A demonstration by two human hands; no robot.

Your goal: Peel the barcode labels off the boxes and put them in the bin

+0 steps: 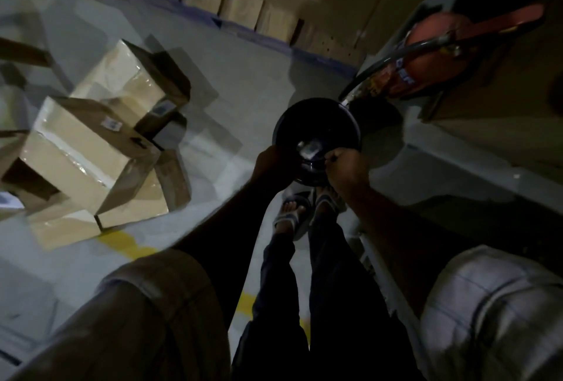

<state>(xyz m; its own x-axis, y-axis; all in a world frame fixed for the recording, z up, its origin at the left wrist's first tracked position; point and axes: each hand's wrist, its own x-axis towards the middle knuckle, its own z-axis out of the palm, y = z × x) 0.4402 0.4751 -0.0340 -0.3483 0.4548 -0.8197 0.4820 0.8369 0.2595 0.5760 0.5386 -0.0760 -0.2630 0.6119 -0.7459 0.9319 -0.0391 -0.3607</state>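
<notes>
Sleeves: rolled sleeve (158, 298) nearest the lens; pale.
Left hand (275, 164): held over bin (316, 124) rim; grip state cannot be told.
Right hand (345, 167): fingers pinched at rim; contents unclear.
Label (309, 149): pale scrap seen inside bin; print unreadable.
Boxes (100, 136): stacked left on floor; labels (111, 123) blurred.
Extinguisher (426, 66): red; lettering illegible.
</notes>
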